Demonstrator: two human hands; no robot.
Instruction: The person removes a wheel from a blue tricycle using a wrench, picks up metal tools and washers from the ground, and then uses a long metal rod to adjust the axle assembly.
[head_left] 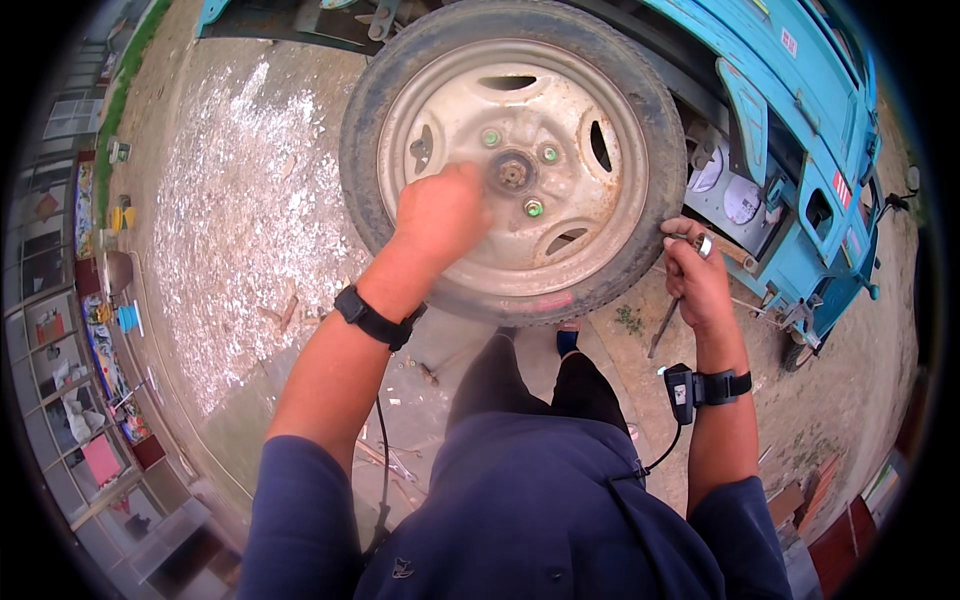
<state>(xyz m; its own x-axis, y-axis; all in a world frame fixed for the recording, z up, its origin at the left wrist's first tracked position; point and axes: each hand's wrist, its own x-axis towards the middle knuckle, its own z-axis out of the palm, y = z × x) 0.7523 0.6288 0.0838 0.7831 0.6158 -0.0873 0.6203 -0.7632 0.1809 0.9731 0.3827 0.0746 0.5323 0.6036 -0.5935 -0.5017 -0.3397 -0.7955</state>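
Note:
A wheel [600, 245] with a black tire and a worn, rust-spotted cream rim stands upright before me. Around its rusty hub [513, 171] sit green-marked lug nuts [533, 208]. My left hand [440, 210] is at the rim just left of the hub, fingers curled in and slightly blurred. The hand covers whatever its fingertips pinch. At the tire's lower right edge, my right hand [698, 278] is closed around a lug wrench [663, 328]. The wrench's shiny socket end shows above the fingers, and its dark rod slants down below them.
A blue truck [800, 110] fills the upper right, its chassis behind the wheel. Tools [390, 460], including wrenches, lie on the concrete left of my legs. White flakes cover the ground [255, 220] at left. A building with windows [60, 370] runs along the far left.

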